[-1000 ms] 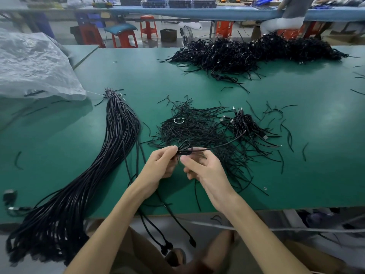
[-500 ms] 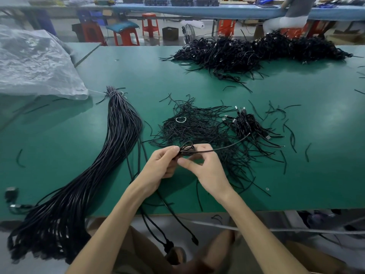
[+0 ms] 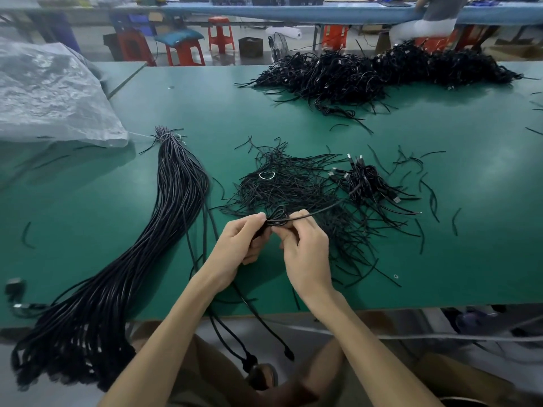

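Left hand (image 3: 238, 245): head view; fingers curled, thumb and forefinger pinching the small loops of a black cable (image 3: 276, 217), low over the near half of the worktop (image 3: 470, 245).
Right hand (image 3: 305, 251): fingers curled, fingertips meeting those of the left hand; it pinches the same loops together with a thin tie strand (image 3: 320, 209).
Cable: bunched into small loops between the two sets of fingertips, directly in front of the person.
Tie strand: runs from the right fingertips up and to the right, over the loose ties.
Hanging leads (image 3: 249, 318): come out from under the left hand, cross the worktop's near edge and hang below it; one ends in a plug (image 3: 290, 355). Whether they belong to the held cable I cannot tell.
Loose ties (image 3: 293, 189): a tangled black pile just beyond the hands, with a small white ring (image 3: 266, 175) lying on it.
Small heap of coiled cables (image 3: 367, 183): right of the ties and touching them, with metal plugs sticking out.
Long bundle (image 3: 179, 207): straight black cables left of the hands, bound at the far end, with the near end spilling over the worktop edge.
Large heap (image 3: 382, 71): black coiled cables along the far side of the worktop.
Plastic bag (image 3: 50, 95): crumpled and clear, at the far left.
Background: red stools (image 3: 219, 33) and a seated person (image 3: 426, 22) at a blue bench.
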### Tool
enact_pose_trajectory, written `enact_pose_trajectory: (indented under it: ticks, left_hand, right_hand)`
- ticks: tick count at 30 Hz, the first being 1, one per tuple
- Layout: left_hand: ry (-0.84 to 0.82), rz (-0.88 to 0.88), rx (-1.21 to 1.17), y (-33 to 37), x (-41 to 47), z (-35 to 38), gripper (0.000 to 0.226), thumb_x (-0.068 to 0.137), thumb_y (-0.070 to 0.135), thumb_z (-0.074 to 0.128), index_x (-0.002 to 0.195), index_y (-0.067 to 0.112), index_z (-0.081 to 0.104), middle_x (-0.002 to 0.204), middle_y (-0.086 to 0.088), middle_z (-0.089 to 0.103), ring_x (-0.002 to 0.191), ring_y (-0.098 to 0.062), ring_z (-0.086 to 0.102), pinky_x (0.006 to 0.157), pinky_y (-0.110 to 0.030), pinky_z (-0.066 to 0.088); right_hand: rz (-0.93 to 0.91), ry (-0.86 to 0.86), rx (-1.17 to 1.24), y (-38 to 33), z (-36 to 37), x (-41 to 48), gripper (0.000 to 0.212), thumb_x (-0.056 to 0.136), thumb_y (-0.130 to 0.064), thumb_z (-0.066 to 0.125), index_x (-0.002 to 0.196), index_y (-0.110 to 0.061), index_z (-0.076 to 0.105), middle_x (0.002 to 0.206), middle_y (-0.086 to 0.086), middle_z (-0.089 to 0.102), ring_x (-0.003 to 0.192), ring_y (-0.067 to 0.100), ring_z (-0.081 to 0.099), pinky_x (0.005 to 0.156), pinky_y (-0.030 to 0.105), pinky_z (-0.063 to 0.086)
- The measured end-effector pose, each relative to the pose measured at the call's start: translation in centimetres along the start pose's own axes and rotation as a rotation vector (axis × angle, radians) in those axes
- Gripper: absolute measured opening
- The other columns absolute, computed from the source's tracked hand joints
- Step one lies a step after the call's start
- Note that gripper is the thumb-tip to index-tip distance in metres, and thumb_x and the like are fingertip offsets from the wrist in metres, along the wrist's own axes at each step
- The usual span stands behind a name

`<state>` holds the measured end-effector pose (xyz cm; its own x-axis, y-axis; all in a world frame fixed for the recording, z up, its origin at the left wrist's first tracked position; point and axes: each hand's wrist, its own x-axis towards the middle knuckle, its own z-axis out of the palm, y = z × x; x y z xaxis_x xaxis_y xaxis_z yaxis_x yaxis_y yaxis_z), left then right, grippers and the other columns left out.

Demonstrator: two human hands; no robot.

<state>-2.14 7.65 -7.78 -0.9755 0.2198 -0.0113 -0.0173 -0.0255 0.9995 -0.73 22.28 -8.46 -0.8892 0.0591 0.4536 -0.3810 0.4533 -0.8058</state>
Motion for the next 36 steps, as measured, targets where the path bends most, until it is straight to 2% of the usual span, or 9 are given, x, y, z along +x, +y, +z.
enact_pose_trajectory:
  ticks: [3,7,12,17,21,24,28,32,36]
  left_hand:
    - [0.046,0.062,0.069,-0.1,-0.1,0.4,0.046,0.109,0.038,0.046,0.077,0.013,0.067,0.062,-0.003,0.047,0.048,-0.018,0.037,0.046,-0.027,0.035]
    - [0.092,0.098,0.086,-0.2,0.0,0.5,0.042,0.106,0.034,0.052,0.084,0.005,0.073,0.075,-0.015,0.066,0.057,-0.030,0.062,0.058,-0.037,0.055]
    - [0.039,0.140,-0.011,0.6,-0.2,0.0,0.027,0.107,0.013,0.048,0.127,0.004,0.064,0.087,-0.032,0.067,0.072,-0.034,0.071,0.071,-0.041,0.060]
    - [-0.141,0.307,0.295,3.5,-0.1,-0.3,0.037,0.100,-0.010,0.052,0.133,0.005,0.058,0.093,-0.013,0.072,0.082,-0.029,0.069,0.075,-0.038,0.056]
    - [-0.044,0.429,0.635,4.5,0.1,0.3,0.036,0.089,0.014,0.075,0.125,0.017,0.072,0.105,-0.005,0.058,0.097,-0.020,0.057,0.087,-0.037,0.051]
    - [-0.076,0.485,0.634,4.5,-0.1,0.5,0.044,0.093,0.022,0.068,0.137,0.016,0.063,0.131,-0.001,0.057,0.125,-0.020,0.054,0.109,-0.035,0.044]
    - [-0.005,0.597,0.662,3.9,-0.5,1.3,0.039,0.095,-0.009,0.061,0.126,0.013,0.068,0.119,0.005,0.070,0.111,-0.007,0.064,0.095,-0.017,0.048]
    - [0.197,0.776,0.884,3.6,-0.5,1.6,0.028,0.093,-0.007,0.056,0.114,0.006,0.069,0.109,-0.001,0.069,0.098,-0.025,0.066,0.083,-0.042,0.057]
    - [0.321,0.891,1.172,4.5,-0.3,2.0,0.016,0.094,-0.002,0.068,0.108,0.005,0.069,0.101,-0.003,0.068,0.092,-0.026,0.063,0.081,-0.040,0.054]
  right_hand:
    - [-0.053,0.031,-0.095,-0.1,-0.4,0.2,0.015,0.098,-0.007,0.064,0.084,-0.006,0.062,0.090,-0.003,0.055,0.074,0.013,0.053,0.068,0.031,0.048]
    - [-0.118,0.012,-0.209,-0.2,-1.6,1.0,0.018,0.098,-0.007,0.063,0.082,-0.005,0.056,0.090,0.002,0.054,0.069,0.021,0.052,0.063,0.039,0.047]
    - [-0.091,-0.013,-0.196,0.2,-3.0,1.8,0.021,0.097,-0.007,0.064,0.079,-0.010,0.054,0.085,-0.003,0.053,0.068,0.015,0.049,0.063,0.031,0.042]
    - [-0.048,-0.065,-0.119,0.4,-3.2,2.0,0.030,0.094,0.001,0.065,0.075,-0.018,0.051,0.079,-0.012,0.048,0.071,0.008,0.049,0.064,0.025,0.037]
    - [-0.105,-0.088,-0.082,-0.1,-3.2,1.9,0.038,0.085,0.016,0.059,0.074,-0.019,0.047,0.078,-0.014,0.045,0.069,0.006,0.046,0.063,0.018,0.034]
    - [-0.152,-0.079,-0.042,-0.8,-3.2,2.1,0.043,0.081,0.017,0.053,0.076,-0.024,0.044,0.079,-0.017,0.044,0.070,0.009,0.046,0.063,0.025,0.037]
    - [-0.214,-0.064,-0.038,-1.1,-3.6,2.2,0.046,0.080,0.019,0.053,0.078,-0.026,0.041,0.079,-0.016,0.039,0.069,0.012,0.042,0.061,0.030,0.039]
    - [-0.259,-0.017,-0.098,-1.9,-3.7,2.1,0.038,0.075,0.015,0.045,0.078,-0.022,0.040,0.082,-0.013,0.038,0.068,0.011,0.039,0.060,0.029,0.038]
    - [-0.254,0.007,-0.089,-1.9,-4.0,2.1,0.026,0.082,0.019,0.048,0.090,-0.001,0.060,0.090,0.001,0.053,0.076,0.021,0.053,0.070,0.042,0.052]
